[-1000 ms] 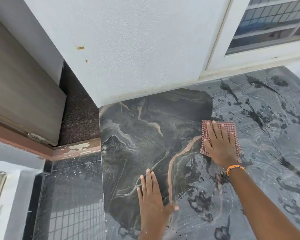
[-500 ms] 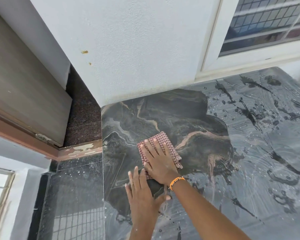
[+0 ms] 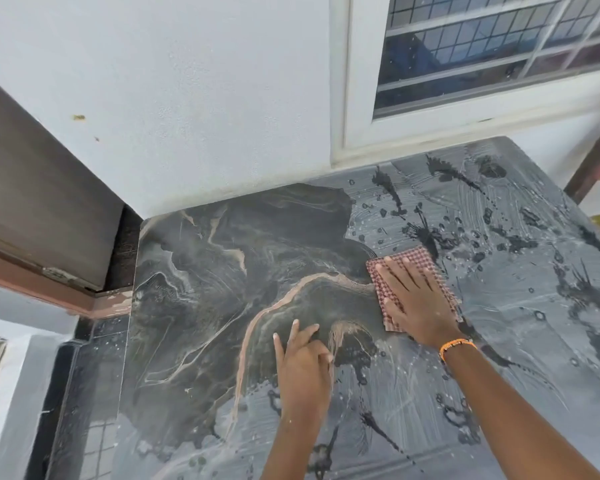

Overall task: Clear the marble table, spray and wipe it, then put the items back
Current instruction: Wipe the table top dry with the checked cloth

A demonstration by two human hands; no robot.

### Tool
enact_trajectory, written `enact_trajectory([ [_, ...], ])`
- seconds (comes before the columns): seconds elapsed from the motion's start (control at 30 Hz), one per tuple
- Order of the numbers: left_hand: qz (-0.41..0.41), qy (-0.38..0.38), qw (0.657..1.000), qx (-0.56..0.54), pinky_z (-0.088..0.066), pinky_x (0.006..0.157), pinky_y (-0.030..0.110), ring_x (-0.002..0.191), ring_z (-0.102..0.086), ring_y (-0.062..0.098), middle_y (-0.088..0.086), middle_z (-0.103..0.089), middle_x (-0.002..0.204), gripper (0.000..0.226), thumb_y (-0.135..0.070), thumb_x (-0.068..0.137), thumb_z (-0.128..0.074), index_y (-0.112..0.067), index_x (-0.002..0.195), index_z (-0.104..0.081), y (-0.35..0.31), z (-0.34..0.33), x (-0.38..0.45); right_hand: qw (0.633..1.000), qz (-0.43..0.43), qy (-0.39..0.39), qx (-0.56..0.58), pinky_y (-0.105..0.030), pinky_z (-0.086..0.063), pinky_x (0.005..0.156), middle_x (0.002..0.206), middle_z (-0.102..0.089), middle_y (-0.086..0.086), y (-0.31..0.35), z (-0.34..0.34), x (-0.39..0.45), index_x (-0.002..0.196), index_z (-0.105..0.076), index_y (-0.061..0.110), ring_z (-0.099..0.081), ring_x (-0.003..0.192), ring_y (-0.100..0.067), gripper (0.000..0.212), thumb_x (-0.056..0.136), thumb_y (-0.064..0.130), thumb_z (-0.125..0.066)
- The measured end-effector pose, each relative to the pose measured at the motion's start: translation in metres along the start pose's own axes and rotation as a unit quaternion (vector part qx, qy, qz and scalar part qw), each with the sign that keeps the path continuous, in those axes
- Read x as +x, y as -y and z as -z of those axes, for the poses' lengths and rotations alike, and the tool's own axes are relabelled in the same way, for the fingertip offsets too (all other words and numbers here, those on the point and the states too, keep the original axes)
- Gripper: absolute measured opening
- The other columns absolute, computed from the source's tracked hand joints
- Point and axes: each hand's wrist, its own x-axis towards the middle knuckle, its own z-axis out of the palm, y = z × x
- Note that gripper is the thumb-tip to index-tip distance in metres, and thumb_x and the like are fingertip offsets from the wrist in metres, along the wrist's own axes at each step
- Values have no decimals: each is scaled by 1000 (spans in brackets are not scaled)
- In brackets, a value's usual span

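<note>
The dark marble table [image 3: 205, 271] fills the lower middle and right of the head view. Its left part is wiped dark with tan veins; its right part is dusty grey with dark splashes and droplets. My right hand [image 3: 416, 299] lies flat with fingers spread on a red-and-white checked cloth [image 3: 416, 259], pressing it onto the marble at the boundary of the wiped patch. My left hand [image 3: 302, 362] rests on the table nearer to me, fingers loosely bent, holding nothing. An orange band circles my right wrist.
A white wall [image 3: 187, 98] rises behind the table, with a white-framed window [image 3: 482, 57] at the upper right. A wooden door [image 3: 39, 202] and its brown frame stand at the left. Dark tiled floor [image 3: 90, 393] lies beyond the table's left edge.
My right hand has swept the cloth from the table's left-middle back to the right. The left hand stayed in place, its fingers now bent rather than flat. The view tilted up.
</note>
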Motion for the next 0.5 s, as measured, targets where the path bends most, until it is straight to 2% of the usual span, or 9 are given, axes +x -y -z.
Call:
enact_trajectory([
  [0.07,-2,-3,1000,19,20,108,30,144,-14,14,-5,-40,146,26,-9,93,-48,-19,108,-67,-18,-10,5,997,-67,-17,23,-50,-14,115,155,-25,-2,-32,4,-10,147,-25,24,-22,142,-29,70,82,50,-17],
  [0.13,8,25,999,46,18,110,32,145,-5,14,-5,-24,154,40,-18,95,-47,-20,135,-46,-27,-18,9,989,-137,-38,40,-53,-21,112,153,-30,-6,-40,2,-24,146,-29,20,-27,140,-33,72,82,49,-17],
  [0.2,25,61,995,74,15,111,33,145,4,14,-7,-10,157,61,-29,94,-49,-19,147,-21,-29,-23,12,977,-199,-60,52,-58,-27,107,149,-37,-12,-21,-6,-38,144,-33,15,-34,135,-39,68,83,44,-22],
  [0.27,42,58,995,67,13,114,33,145,6,12,-7,-7,157,66,-28,94,-49,-19,148,-12,-30,-30,14,972,-214,-80,61,-60,-23,107,148,-38,-13,7,-14,-45,144,-31,12,-34,134,-42,64,86,39,-26],
  [0.33,46,15,998,26,9,116,33,143,3,6,-5,-15,156,60,-9,94,-43,-18,147,-17,-28,-30,10,982,-154,-89,58,-56,-16,110,150,-35,-12,41,-18,-47,145,-28,13,-31,136,-40,61,89,37,-25],
  [0.4,64,-37,997,-5,7,117,32,138,-3,1,-1,-25,153,68,11,84,-38,-15,145,-25,-27,-32,10,996,-34,-71,49,-54,-12,111,152,-31,-9,65,-21,-40,146,-27,15,-23,139,-36,58,93,37,-24],
  [0.5,93,-56,994,-7,5,117,31,141,-10,7,4,-29,151,77,17,75,-37,-13,144,-27,-26,-34,13,991,124,-39,24,-53,-15,111,150,-36,-3,79,-16,-7,144,-32,19,-25,139,-30,57,91,39,-30],
])
